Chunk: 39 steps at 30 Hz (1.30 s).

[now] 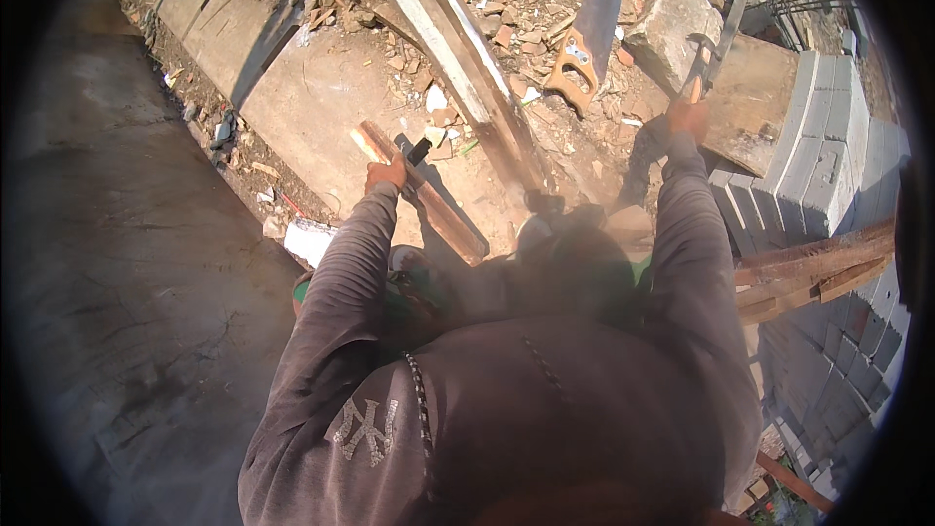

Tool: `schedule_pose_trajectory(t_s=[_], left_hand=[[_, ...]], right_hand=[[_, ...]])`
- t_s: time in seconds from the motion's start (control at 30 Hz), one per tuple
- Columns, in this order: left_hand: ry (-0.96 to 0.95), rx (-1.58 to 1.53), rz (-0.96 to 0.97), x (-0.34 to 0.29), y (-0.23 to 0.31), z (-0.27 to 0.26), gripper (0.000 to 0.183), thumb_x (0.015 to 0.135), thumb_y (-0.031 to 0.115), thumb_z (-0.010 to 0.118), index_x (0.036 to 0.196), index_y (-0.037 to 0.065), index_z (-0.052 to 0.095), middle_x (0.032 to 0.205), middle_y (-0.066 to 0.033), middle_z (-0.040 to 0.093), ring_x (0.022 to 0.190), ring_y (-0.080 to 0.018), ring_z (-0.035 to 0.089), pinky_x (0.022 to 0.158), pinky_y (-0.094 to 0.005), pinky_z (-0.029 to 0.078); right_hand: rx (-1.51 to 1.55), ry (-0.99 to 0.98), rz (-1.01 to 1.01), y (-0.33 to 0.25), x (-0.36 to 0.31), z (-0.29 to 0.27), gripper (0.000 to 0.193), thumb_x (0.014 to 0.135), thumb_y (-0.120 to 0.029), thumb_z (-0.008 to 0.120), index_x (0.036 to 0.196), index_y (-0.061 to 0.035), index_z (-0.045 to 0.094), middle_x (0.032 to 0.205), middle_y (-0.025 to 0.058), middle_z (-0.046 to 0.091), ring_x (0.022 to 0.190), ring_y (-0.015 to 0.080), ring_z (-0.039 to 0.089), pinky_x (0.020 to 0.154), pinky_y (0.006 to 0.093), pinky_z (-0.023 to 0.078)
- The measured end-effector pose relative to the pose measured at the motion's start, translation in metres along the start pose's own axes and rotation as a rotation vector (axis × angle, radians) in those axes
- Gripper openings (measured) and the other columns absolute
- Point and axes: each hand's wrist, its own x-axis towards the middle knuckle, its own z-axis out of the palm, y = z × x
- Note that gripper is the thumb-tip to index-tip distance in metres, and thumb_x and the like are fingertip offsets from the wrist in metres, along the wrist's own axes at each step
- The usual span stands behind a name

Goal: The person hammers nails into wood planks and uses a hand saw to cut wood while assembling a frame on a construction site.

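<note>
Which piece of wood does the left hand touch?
The short brown piece; the long white-streaked beam and the boards at the right are untouched.

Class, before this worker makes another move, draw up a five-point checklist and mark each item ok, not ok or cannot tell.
1. Left hand gripping the short wooden piece: ok.
2. Right hand holding the hammer: ok.
3. Handsaw out of both hands: ok, it lies on the ground.
4. Ground around the handsaw free of loose rubble: not ok, broken pieces are scattered there.
5. Wooden piece free of nails: cannot tell, too small to see.
</note>
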Motion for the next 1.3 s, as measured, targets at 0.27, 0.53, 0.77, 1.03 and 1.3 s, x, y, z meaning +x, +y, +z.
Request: schedule_pose_trajectory(t_s=[0.27,0.53,0.77,1.03,1.3], left_hand=[[-0.288,0.213,0.189,0.047,0.007,0.112,0.075,0.093,0.060,0.062,0.119,-0.010,0.073,0.131,-0.0305,0.069,0.128,-0.0366,0.067,0.108,-0.0427,0.051],[-0.126,0.405,0.200,0.000,0.053,0.083,0.090,0.089,0.069,0.065,0.139,-0.005,0.062,0.143,-0.0266,0.061,0.134,-0.0389,0.059,0.111,-0.0466,0.047],[0.015,-0.215,0.356,-0.036,0.133,0.039,0.117,0.078,0.072,0.075,0.153,-0.011,0.039,0.154,-0.0294,0.049,0.144,-0.0432,0.048,0.118,-0.0480,0.041],[-0.131,-0.391,0.237,-0.041,0.171,0.072,0.155,0.062,0.087,0.078,0.159,-0.019,0.018,0.157,-0.0375,0.043,0.145,-0.0456,0.049,0.122,-0.0445,0.037],[-0.169,-0.748,0.229,-0.051,0.167,0.071,0.110,0.074,0.062,0.082,0.150,-0.011,0.048,0.149,-0.0311,0.055,0.134,-0.0412,0.060,0.111,-0.0449,0.048]], right_hand=[[-0.092,0.035,-0.121,-0.039,-0.020,0.006,0.052,0.089,-0.030,0.071,0.133,-0.0040,0.063,0.134,0.0266,0.062,0.127,0.0452,0.059,0.107,0.0556,0.048],[0.308,-0.800,-0.805,-0.131,-0.108,0.011,0.041,0.096,-0.033,0.064,0.120,-0.0016,0.072,0.116,0.0226,0.074,0.107,0.0393,0.070,0.096,0.0438,0.053],[-0.264,-0.695,-1.285,-0.160,-0.175,0.134,0.033,0.096,-0.020,0.055,0.109,0.0052,0.073,0.107,0.0301,0.073,0.103,0.0457,0.072,0.092,0.0503,0.057],[0.286,-0.837,-0.727,-0.120,-0.224,0.178,0.079,0.093,-0.044,0.065,0.149,0.0101,0.050,0.155,0.0345,0.047,0.147,0.0462,0.042,0.124,0.0492,0.031],[0.455,-0.810,-0.720,-0.127,-0.229,0.169,0.045,0.085,-0.032,0.079,0.119,-0.0021,0.074,0.116,0.0209,0.075,0.114,0.0362,0.069,0.104,0.0444,0.049]])
